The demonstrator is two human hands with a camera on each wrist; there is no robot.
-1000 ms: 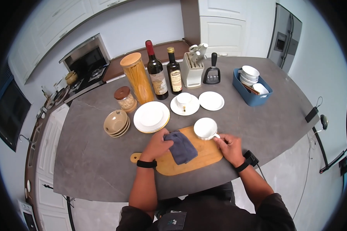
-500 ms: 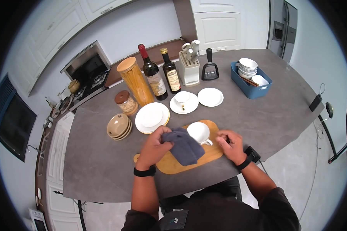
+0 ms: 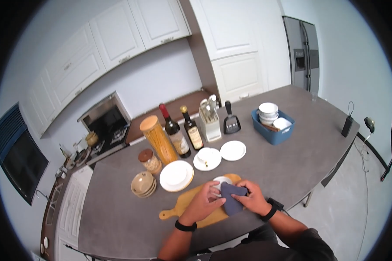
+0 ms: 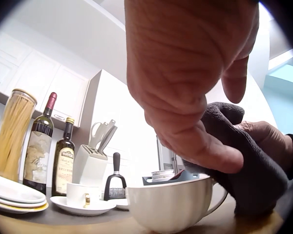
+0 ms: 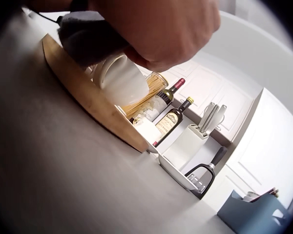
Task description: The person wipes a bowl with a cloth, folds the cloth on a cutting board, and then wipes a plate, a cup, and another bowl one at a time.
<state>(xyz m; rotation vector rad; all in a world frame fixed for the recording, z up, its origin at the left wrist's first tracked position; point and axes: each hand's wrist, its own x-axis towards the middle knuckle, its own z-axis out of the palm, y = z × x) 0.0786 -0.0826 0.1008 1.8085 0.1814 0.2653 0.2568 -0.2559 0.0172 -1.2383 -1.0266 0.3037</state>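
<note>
A white cup (image 4: 166,202) stands on the wooden cutting board (image 3: 178,209), its handle toward the right hand's side. My right hand (image 3: 255,199) pinches a dark grey-blue cloth (image 3: 234,205) between thumb and fingers at the cup's handle side. Over the cup's near left side is my left hand (image 3: 202,205), its thumb and fingers spread apart. In the left wrist view one of its fingers lies against the cloth above the cup's rim. Much of the cup is covered by hands and cloth in the head view.
Behind the board are stacked white plates (image 3: 176,176), a cup on a saucer (image 3: 200,165) and a small plate (image 3: 233,150). Tan bowls (image 3: 143,184), jars, two bottles, a knife block (image 3: 210,128) and a black-handled utensil (image 3: 231,125) stand around them. A blue basket (image 3: 274,135) holds bowls.
The cloth has passed from my left hand to my right, which had let go of the cup's handle. Both hands have come together over the cup. The head view has tilted up.
</note>
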